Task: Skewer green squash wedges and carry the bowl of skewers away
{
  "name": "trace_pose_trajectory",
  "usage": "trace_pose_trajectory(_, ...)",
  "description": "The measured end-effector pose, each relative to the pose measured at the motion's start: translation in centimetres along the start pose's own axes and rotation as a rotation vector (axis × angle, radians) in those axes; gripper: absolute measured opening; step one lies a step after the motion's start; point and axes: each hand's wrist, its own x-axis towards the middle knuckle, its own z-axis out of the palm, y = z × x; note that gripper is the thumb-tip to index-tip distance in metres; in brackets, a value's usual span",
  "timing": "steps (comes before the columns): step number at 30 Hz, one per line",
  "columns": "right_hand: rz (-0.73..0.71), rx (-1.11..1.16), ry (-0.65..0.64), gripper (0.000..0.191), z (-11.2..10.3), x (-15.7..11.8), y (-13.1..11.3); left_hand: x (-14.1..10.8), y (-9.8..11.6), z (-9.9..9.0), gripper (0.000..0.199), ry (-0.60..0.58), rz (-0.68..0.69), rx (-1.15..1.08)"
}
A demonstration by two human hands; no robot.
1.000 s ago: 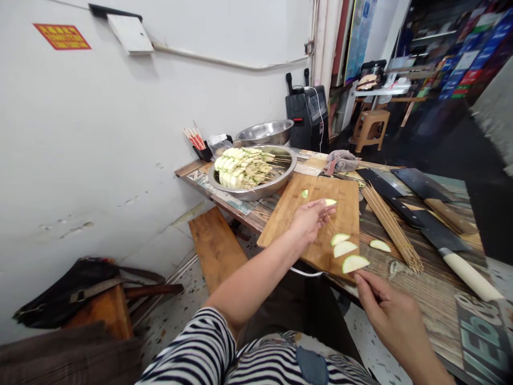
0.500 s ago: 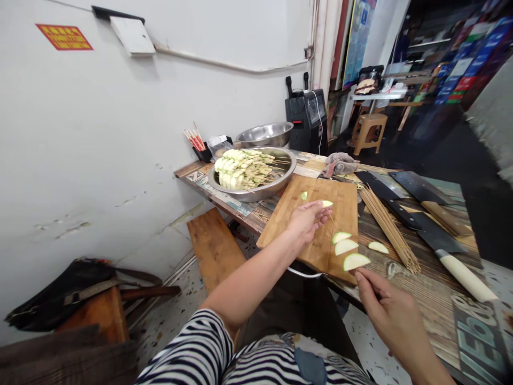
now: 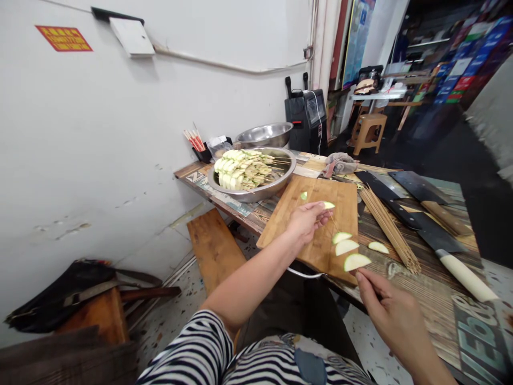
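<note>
One slip is threatening pricked fingers (image 3: pixel 323 213): left hand (image 3: pixel 305 220) is pinching a zucchini slice (image 3: pixel 329 205), right hand (image 3: pixel 395 306) gripping a skewer (image 3: pixel 334 222).

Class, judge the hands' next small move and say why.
Probably the left hand should ease its pale slice onto the skewer: it pinches that slice near the upper end, while the right hand grips the lower, below three threaded slices.
</note>
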Motion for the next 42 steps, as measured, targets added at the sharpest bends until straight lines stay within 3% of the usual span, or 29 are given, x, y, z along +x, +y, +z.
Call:
trace_pose_trajectory(17, -0.019, 0.055, 0.032, 0.025, 1.5, -0.2, 0.1, 0.6, -1.1, 0.2, 0.019, 0.0, -0.053, -0.051)
trace_pose_trajectory(29, -0.066, -0.035, 0.041, 0.03, 1.9, -0.4, 0.0, 0.2, -1.4, 0.3, 0.019, 0.021, -0.034, -0.023)
trace_pose_trajectory(37, -0.03, -0.103, 0.045, 0.033, 2.3, 0.2, 0.2, -0.6, -3.4, 1.1, 0.019, 0.036, -0.086, -0.094)
trace_pose_trajectory(42, 0.009, -0.149, 0.056, 0.037, 2.7, 0.4, 1.0, -0.9, -4.1, 1.3, 0.02, -0.031, -0.137, -0.039)
